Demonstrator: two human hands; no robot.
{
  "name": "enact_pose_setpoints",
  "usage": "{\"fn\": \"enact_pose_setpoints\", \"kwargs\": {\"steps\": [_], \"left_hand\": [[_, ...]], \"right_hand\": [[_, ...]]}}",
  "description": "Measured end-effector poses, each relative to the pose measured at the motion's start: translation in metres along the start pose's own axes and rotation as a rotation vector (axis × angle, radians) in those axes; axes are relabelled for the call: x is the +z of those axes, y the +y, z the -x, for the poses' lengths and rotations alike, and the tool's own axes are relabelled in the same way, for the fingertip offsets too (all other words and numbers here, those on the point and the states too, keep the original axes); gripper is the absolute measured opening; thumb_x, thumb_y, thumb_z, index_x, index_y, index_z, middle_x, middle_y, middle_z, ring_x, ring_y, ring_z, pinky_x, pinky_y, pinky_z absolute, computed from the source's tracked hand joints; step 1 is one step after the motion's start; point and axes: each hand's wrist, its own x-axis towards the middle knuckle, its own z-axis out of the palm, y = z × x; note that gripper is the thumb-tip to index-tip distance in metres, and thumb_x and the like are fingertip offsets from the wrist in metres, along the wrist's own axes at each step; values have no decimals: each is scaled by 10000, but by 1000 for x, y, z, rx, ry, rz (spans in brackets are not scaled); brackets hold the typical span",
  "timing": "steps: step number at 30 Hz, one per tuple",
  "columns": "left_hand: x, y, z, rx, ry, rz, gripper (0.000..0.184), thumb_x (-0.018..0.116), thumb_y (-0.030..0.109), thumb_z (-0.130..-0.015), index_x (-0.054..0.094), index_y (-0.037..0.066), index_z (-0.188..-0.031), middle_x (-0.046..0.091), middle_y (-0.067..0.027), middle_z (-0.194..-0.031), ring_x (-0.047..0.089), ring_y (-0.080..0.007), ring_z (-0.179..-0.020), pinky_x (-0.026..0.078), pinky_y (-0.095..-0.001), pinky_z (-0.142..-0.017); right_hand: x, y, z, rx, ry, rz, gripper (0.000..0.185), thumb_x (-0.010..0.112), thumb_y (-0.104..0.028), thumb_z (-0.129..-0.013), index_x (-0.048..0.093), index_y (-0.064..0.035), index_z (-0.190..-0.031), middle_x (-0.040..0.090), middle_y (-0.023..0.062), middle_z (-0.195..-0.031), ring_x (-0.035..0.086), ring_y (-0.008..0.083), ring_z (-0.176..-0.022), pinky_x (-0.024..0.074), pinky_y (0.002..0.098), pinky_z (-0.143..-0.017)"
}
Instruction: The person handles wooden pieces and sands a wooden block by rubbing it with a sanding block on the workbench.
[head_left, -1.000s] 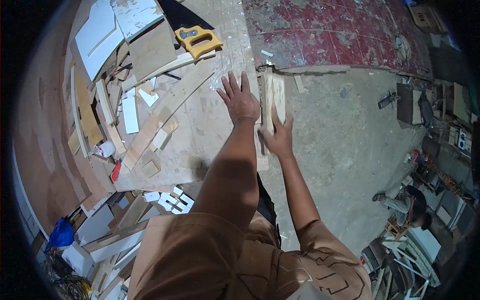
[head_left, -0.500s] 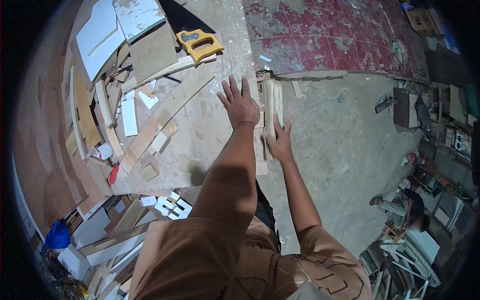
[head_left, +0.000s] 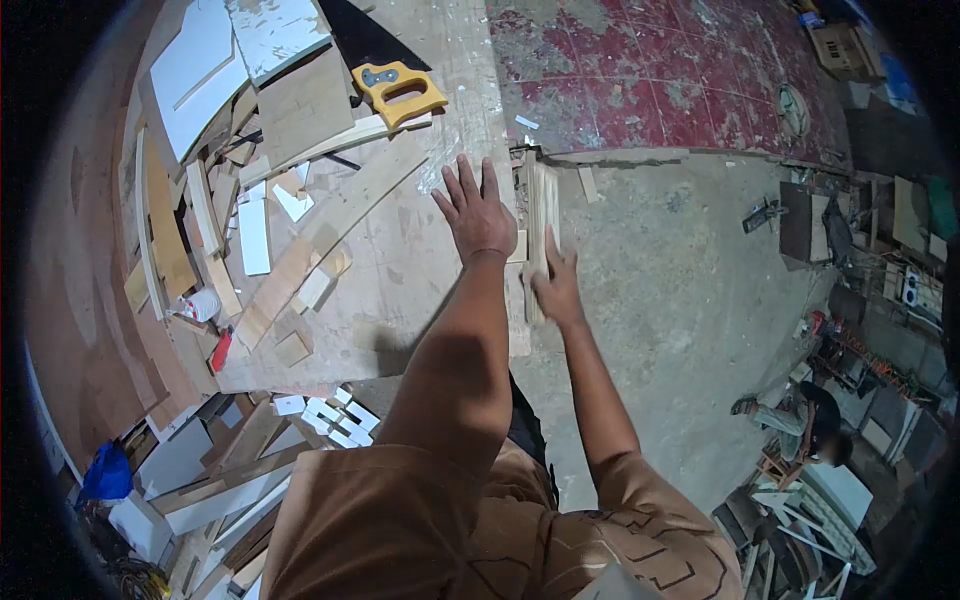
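My left hand [head_left: 483, 218] lies flat on the workbench [head_left: 390, 240], palm down with fingers spread, close to its right edge. Just beyond that edge is a pale wooden board [head_left: 543, 205], lengthwise along the bench side. My right hand [head_left: 560, 290] grips the near part of this board, thumb on its left and fingers along its right side. The fingers are slightly blurred, and the palm side is hidden. Farther up the bench rests a handsaw [head_left: 400, 93] with a yellow handle, apart from both hands.
Wood strips and white offcuts [head_left: 255, 235] crowd the bench's left half, near a red-handled tool [head_left: 221, 350]. More scrap boards [head_left: 230, 480] are piled at the lower left. Concrete floor [head_left: 670, 300] extends to the right, where a seated person [head_left: 815, 425] is among stacked items.
The view has shifted slightly. My left hand stays flat on the bench, and my right hand remains at the wooden board with almost no visible displacement.
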Motion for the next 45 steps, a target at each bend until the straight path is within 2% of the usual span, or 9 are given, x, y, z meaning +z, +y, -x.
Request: {"fn": "enact_pose_setpoints", "kwargs": {"steps": [6,13,14,16,20,25,33,40,45], "left_hand": [[-1,-1,2,-9,-53,-24,723,519,176,-877,259,178,-1551,121,-163,-1623,71,-425,-1494,27,-630,-1177],[4,-4,3,12,-23,-74,705,528,218,-880,290,165,-1541,123,-168,-1628,67,-435,-1495,15,-637,-1173],[4,-4,4,15,-11,-75,705,528,216,-879,291,165,-1540,127,-169,-1627,71,-435,-1494,18,-637,-1173],[3,-3,1,25,5,-69,705,529,214,-877,292,165,-1540,130,-169,-1626,75,-436,-1493,21,-637,-1172],[1,-3,4,21,20,-22,695,523,148,-870,310,165,-1531,163,-169,-1611,109,-438,-1481,51,-646,-1166],[-1,-3,1,13,13,5,698,527,152,-866,312,161,-1529,158,-171,-1612,104,-437,-1483,50,-644,-1167],[3,-2,1,2,12,-20,696,515,150,-874,305,179,-1537,160,-157,-1618,93,-420,-1492,44,-634,-1174],[-1,0,1,-14,-20,-31,690,505,153,-885,297,192,-1542,144,-148,-1626,89,-409,-1496,44,-629,-1178],[-3,0,1,-18,-41,-37,701,504,154,-888,274,190,-1549,122,-145,-1630,73,-412,-1498,43,-624,-1180]], "right_hand": [[3,16,122,-42,-48,119,856,716,-236,-787,323,-82,-1532,285,327,-1464,301,462,-1369,250,472,-1155],[2,-11,-56,-16,121,223,807,682,-197,-820,320,-116,-1537,317,320,-1436,322,436,-1353,288,435,-1134],[-5,-13,-64,-10,125,222,807,682,-197,-820,320,-116,-1537,317,320,-1436,322,436,-1353,288,435,-1134],[-21,-20,-77,137,178,-205,776,632,-141,-839,305,-111,-1542,384,304,-1371,366,417,-1302,307,427,-1121],[-28,-4,-19,-60,149,113,762,576,-91,-841,289,-100,-1547,425,289,-1305,388,407,-1268,322,418,-1104],[-3,-2,86,16,-81,79,820,642,-239,-815,298,-84,-1543,306,332,-1438,314,470,-1348,242,475,-1155],[-1,-38,-22,-65,36,301,828,675,-308,-830,299,-142,-1549,287,390,-1427,321,520,-1324,263,505,-1136],[1,-13,96,-44,-4,374,830,705,-346,-806,357,-126,-1527,275,347,-1471,295,493,-1359,239,525,-1140],[11,-14,43,-68,52,219,859,722,-306,-793,330,-134,-1536,273,380,-1453,300,529,-1345,270,520,-1132]]}}
